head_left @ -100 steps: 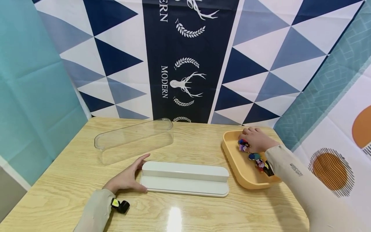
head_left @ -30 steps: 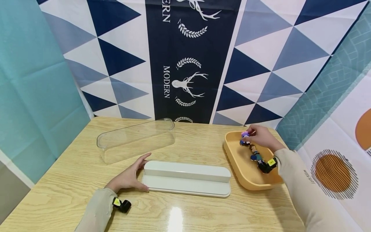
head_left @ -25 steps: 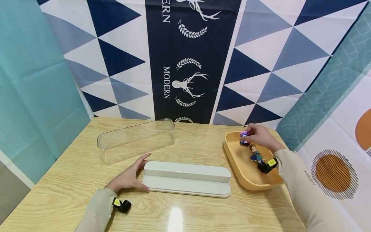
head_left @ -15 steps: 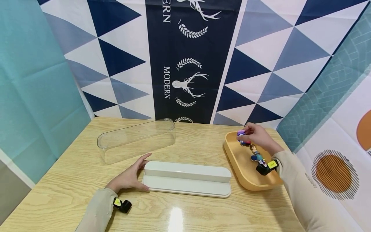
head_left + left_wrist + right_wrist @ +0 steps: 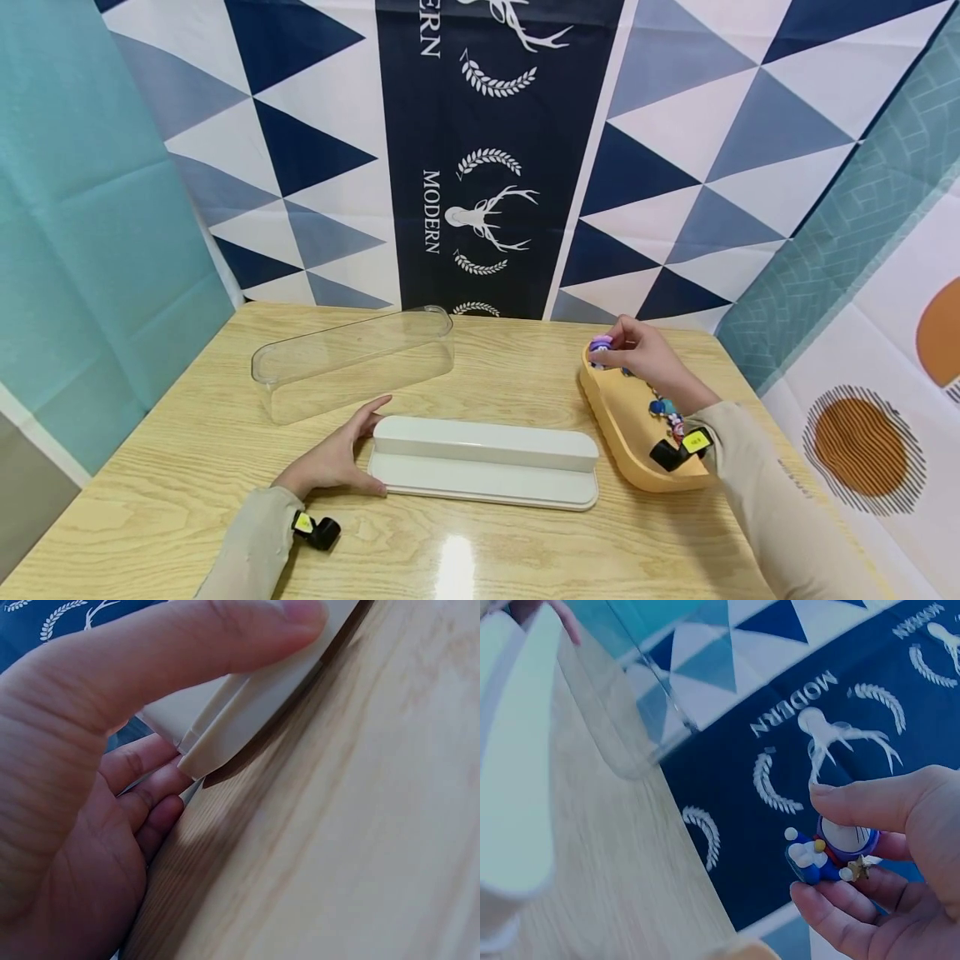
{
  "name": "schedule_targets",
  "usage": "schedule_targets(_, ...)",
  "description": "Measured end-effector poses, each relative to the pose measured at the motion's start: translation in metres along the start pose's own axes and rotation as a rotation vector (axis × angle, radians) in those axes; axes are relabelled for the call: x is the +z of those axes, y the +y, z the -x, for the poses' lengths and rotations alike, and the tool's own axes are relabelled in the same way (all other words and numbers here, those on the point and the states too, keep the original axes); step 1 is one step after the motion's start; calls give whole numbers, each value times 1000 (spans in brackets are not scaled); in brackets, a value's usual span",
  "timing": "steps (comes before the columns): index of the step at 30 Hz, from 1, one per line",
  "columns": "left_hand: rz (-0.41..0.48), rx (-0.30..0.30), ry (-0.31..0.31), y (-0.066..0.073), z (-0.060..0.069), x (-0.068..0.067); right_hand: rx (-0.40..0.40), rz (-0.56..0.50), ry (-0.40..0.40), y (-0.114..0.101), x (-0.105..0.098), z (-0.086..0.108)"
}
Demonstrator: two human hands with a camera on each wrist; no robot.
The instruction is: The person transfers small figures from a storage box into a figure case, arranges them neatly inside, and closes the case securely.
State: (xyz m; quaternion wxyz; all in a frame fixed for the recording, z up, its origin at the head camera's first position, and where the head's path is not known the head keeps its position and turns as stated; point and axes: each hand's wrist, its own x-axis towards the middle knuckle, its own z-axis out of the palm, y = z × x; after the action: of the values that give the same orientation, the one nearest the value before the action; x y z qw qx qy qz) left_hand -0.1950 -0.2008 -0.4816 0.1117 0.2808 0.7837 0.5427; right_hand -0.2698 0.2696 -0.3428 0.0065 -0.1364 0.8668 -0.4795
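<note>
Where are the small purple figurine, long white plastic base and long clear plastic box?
Small purple figurine (image 5: 821,853), right wrist view: its middle.
Long white plastic base (image 5: 483,477), head view: flat lower ledge.
Long clear plastic box (image 5: 360,380), head view: near side wall.

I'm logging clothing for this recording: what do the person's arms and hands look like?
The left hand and right hand wear no gloves. The left sleeve and right sleeve are pale beige; the right has faint lettering, too blurred to read. Each wrist has a black camera with a yellow patch.
</note>
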Motion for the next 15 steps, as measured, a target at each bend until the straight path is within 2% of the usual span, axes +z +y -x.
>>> schedule_targets(8, -2, -3, 0, 0, 0, 0, -14, -115, -47, -10, 23, 6)
schedule_targets(15, -8, -4, 1, -1, -1, 0, -7, -142, -44, -16, 43, 12)
